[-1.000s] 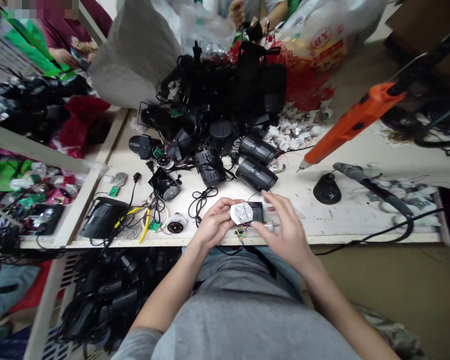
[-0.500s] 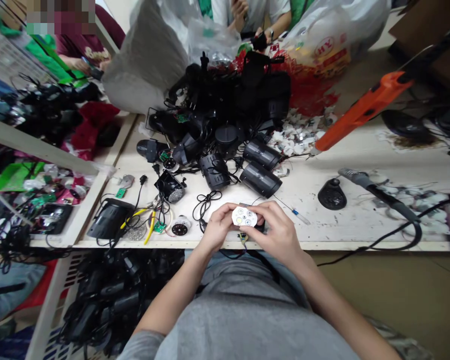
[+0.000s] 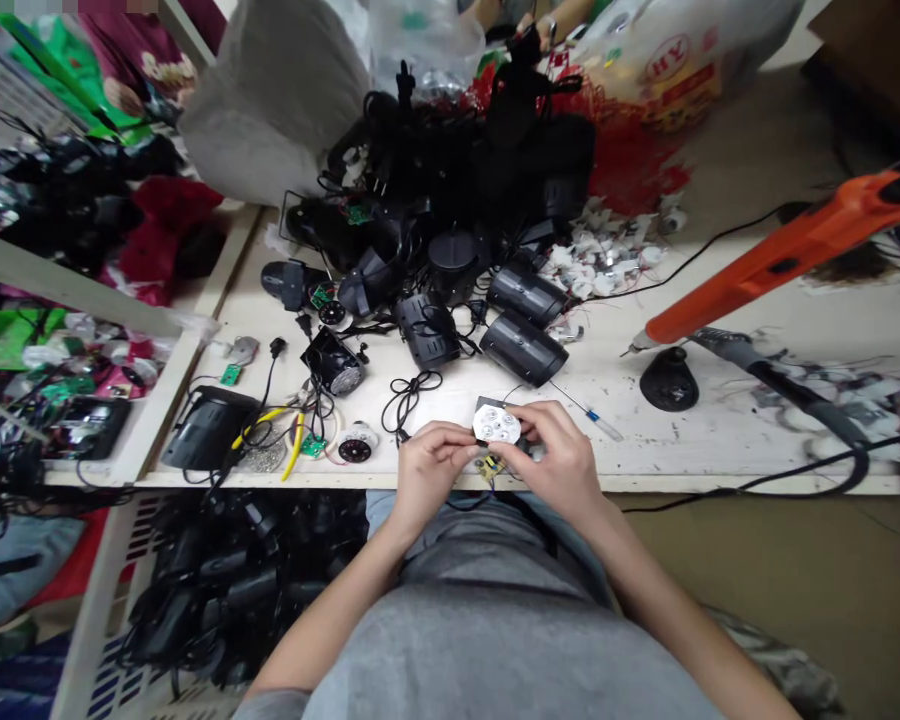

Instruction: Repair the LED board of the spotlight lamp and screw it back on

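Note:
Both my hands hold a small white round LED lens plate (image 3: 496,425) over the front edge of the white worktable (image 3: 720,440). My left hand (image 3: 427,475) pinches its left side with curled fingers. My right hand (image 3: 559,465) grips its right side from above. A small circuit board with coloured wires (image 3: 487,467) hangs under the plate, and a dark housing part (image 3: 486,406) sits just behind it. A small blue-handled screwdriver (image 3: 591,417) lies on the table right of my hands.
A heap of black lamp housings and cables (image 3: 450,210) fills the table's middle and back. An orange power screwdriver (image 3: 780,260) hangs at right above a black dome (image 3: 669,380) and a grey soldering iron (image 3: 757,370). White lens parts (image 3: 607,255) lie beside plastic bags. Other people sit at the far side.
My right hand closed onto the white plate, which it only hovered near a second ago. Both hands shifted slightly right with it, and the camera view tilted.

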`<state>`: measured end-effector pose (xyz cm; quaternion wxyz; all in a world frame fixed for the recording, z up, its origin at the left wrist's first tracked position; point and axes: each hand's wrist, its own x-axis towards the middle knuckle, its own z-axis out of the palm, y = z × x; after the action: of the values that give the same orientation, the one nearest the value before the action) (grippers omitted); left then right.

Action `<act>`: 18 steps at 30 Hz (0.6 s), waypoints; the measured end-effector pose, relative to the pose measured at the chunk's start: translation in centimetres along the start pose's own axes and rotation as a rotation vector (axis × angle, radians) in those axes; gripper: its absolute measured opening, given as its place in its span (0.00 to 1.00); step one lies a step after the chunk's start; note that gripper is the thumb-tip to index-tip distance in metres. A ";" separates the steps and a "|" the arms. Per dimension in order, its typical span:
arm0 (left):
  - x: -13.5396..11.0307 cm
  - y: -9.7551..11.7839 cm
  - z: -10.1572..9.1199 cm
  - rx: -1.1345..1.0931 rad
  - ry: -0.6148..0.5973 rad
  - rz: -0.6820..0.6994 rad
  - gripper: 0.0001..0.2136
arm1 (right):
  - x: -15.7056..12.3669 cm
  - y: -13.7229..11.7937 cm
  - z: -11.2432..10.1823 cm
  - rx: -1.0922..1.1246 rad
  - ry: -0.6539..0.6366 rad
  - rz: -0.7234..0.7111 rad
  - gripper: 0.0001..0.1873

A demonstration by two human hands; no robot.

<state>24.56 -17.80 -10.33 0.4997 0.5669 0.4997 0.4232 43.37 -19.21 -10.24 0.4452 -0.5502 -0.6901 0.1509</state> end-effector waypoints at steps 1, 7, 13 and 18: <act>-0.1 -0.1 -0.2 0.064 -0.013 0.024 0.04 | -0.1 0.2 0.1 -0.016 0.001 -0.004 0.13; -0.3 0.2 -1.2 0.406 -0.086 0.189 0.05 | -0.5 0.7 0.3 -0.069 0.012 -0.006 0.13; -0.6 1.3 -0.9 0.429 -0.022 0.440 0.06 | -0.7 0.5 -0.9 -0.051 -0.002 0.033 0.19; -0.5 1.3 0.1 0.223 0.030 0.394 0.06 | -1.3 3.1 -4.7 0.143 0.524 0.448 0.14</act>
<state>24.73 -18.31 -9.02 0.3339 0.6991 0.4304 0.4632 48.97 -20.66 -10.37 0.6002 -0.6757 -0.4022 0.1465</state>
